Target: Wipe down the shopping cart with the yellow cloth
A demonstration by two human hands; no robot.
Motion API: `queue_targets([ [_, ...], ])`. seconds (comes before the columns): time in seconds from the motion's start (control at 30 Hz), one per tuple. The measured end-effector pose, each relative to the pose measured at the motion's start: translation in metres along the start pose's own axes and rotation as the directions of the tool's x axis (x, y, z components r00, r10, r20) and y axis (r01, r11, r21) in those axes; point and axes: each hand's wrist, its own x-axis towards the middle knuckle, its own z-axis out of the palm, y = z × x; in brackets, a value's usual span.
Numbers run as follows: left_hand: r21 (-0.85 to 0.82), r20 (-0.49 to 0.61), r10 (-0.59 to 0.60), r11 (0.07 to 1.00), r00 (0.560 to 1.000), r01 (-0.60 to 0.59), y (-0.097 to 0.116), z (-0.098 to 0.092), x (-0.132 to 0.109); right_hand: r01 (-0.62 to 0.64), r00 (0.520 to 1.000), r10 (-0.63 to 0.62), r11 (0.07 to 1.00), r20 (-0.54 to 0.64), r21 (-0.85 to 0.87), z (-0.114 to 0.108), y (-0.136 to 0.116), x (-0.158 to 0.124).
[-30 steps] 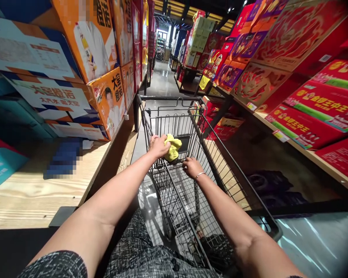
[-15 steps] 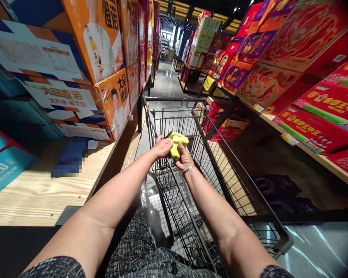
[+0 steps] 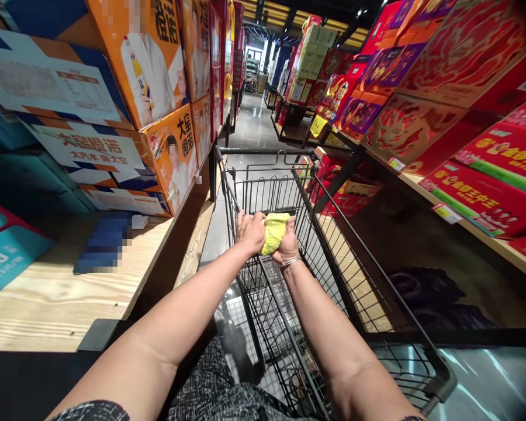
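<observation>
A yellow cloth (image 3: 275, 230) is bunched between both my hands above a black wire shopping cart (image 3: 263, 181). My left hand (image 3: 249, 232) grips the cloth's left side with fingers curled. Closed on the cloth's right side is my right hand (image 3: 288, 242), which wears a thin bracelet at the wrist. Both hands hover over the cart's basket, near its middle. The basket looks empty below them.
A wooden shelf (image 3: 61, 292) at the left carries orange and blue cartons (image 3: 166, 146). Red gift boxes (image 3: 477, 193) fill sloped shelves at the right. A glossy aisle floor (image 3: 249, 126) runs ahead past the cart. A dark shelf edge crosses the lower right.
My right hand left the cart's wire and joined my left hand on the yellow cloth. Both hands now hold it together, slightly lower than half a second ago.
</observation>
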Motion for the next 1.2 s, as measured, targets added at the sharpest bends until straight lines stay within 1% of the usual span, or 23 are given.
queue_targets([
  [0.1, 0.011, -0.009, 0.044, 0.999, 0.999, -0.044, -0.006, 0.001, -0.001, -0.109, 0.993, 0.105, 0.990, 0.051, 0.087, 0.006, 0.000, 0.000],
  [0.17, 0.027, -0.019, 0.094, 0.995, 0.995, -0.094, -0.009, 0.000, -0.001, -0.137, 0.989, 0.130, 0.985, 0.074, 0.107, 0.009, 0.001, -0.003],
  [0.23, 0.002, -0.027, 0.112, 0.994, 0.993, -0.112, -0.010, -0.003, -0.001, -0.148, 0.984, 0.136, 0.982, 0.112, 0.114, 0.007, 0.001, -0.007],
  [0.3, -0.050, -0.013, 0.065, 0.997, 0.998, -0.066, -0.008, -0.007, -0.001, -0.154, 0.975, 0.134, 0.982, 0.175, 0.110, 0.002, 0.000, -0.012],
  [0.37, -0.092, 0.003, -0.019, 0.996, 1.000, 0.020, -0.007, -0.010, 0.000, -0.152, 0.961, 0.123, 0.984, 0.248, 0.098, -0.007, -0.003, -0.018],
  [0.43, -0.108, -0.006, -0.082, 0.991, 0.997, 0.081, -0.007, -0.011, 0.001, -0.147, 0.943, 0.113, 0.985, 0.314, 0.086, -0.019, -0.006, -0.020],
  [0.47, -0.111, -0.020, -0.091, 0.990, 0.996, 0.088, -0.008, -0.010, 0.002, -0.146, 0.933, 0.110, 0.986, 0.342, 0.079, -0.024, -0.007, -0.019],
  [0.53, -0.135, -0.065, -0.064, 0.989, 0.996, 0.055, -0.012, -0.006, 0.003, -0.139, 0.921, 0.116, 0.990, 0.373, 0.036, -0.036, -0.011, -0.006],
  [0.6, -0.193, -0.118, -0.034, 0.981, 0.992, 0.011, -0.017, 0.000, 0.004, -0.103, 0.925, 0.131, 0.990, 0.356, -0.096, -0.047, -0.017, 0.022],
  [0.63, -0.221, -0.139, -0.024, 0.975, 0.990, -0.007, -0.020, 0.002, 0.004, -0.059, 0.940, 0.119, 0.980, 0.318, -0.193, -0.051, -0.022, 0.041],
  [0.67, -0.241, -0.153, -0.019, 0.970, 0.988, -0.019, -0.023, 0.005, 0.004, 0.004, 0.958, 0.085, 0.951, 0.274, -0.308, -0.054, -0.027, 0.063],
  [0.7, -0.249, -0.160, -0.015, 0.968, 0.987, -0.025, -0.025, 0.007, 0.003, 0.084, 0.976, 0.010, 0.903, 0.216, -0.422, -0.055, -0.032, 0.087],
  [0.73, -0.246, -0.163, -0.011, 0.969, 0.987, -0.030, -0.026, 0.008, 0.003, 0.202, 0.978, -0.145, 0.834, 0.150, -0.513, -0.055, -0.037, 0.110],
  [0.77, -0.239, -0.166, -0.006, 0.970, 0.986, -0.034, -0.026, 0.009, 0.002, 0.324, 0.944, -0.296, 0.733, 0.148, -0.599, -0.053, -0.042, 0.133],
  [0.8, -0.231, -0.172, -0.002, 0.972, 0.985, -0.039, -0.026, 0.010, 0.001, 0.414, 0.889, -0.430, 0.614, 0.156, -0.672, -0.050, -0.044, 0.153],
  [0.83, -0.223, -0.181, 0.001, 0.974, 0.983, -0.042, -0.026, 0.011, 0.001, 0.476, 0.826, -0.535, 0.491, 0.178, -0.730, -0.046, -0.044, 0.169],
  [0.87, -0.215, -0.190, 0.002, 0.976, 0.982, -0.044, -0.026, 0.012, 0.000, 0.504, 0.774, -0.598, 0.380, 0.210, -0.776, -0.042, -0.041, 0.182],
  [0.9, -0.207, -0.197, 0.005, 0.977, 0.980, -0.047, -0.026, 0.012, -0.001, 0.507, 0.743, -0.624, 0.289, 0.241, -0.812, -0.038, -0.035, 0.190],
  [0.93, -0.199, -0.201, 0.009, 0.979, 0.980, -0.050, -0.025, 0.012, -0.001, 0.493, 0.736, -0.622, 0.219, 0.269, -0.842, -0.036, -0.025, 0.194],
  [0.97, -0.190, -0.201, 0.014, 0.980, 0.979, -0.053, -0.025, 0.012, -0.001, 0.470, 0.747, -0.597, 0.166, 0.291, -0.867, -0.035, -0.013, 0.194],
  [1.03, -0.181, -0.199, 0.020, 0.982, 0.980, -0.056, -0.026, 0.012, -0.001, 0.416, 0.798, -0.514, 0.093, 0.314, -0.904, -0.040, 0.019, 0.184],
  [1.1, -0.183, -0.196, 0.022, 0.981, 0.980, -0.059, -0.027, 0.012, -0.001, 0.369, 0.851, -0.420, 0.054, 0.314, -0.928, -0.051, 0.057, 0.165],
  [1.2, -0.200, -0.195, 0.025, 0.978, 0.980, -0.065, -0.028, 0.012, 0.001, 0.311, 0.918, -0.274, 0.047, 0.287, -0.949, -0.075, 0.113, 0.127],
])
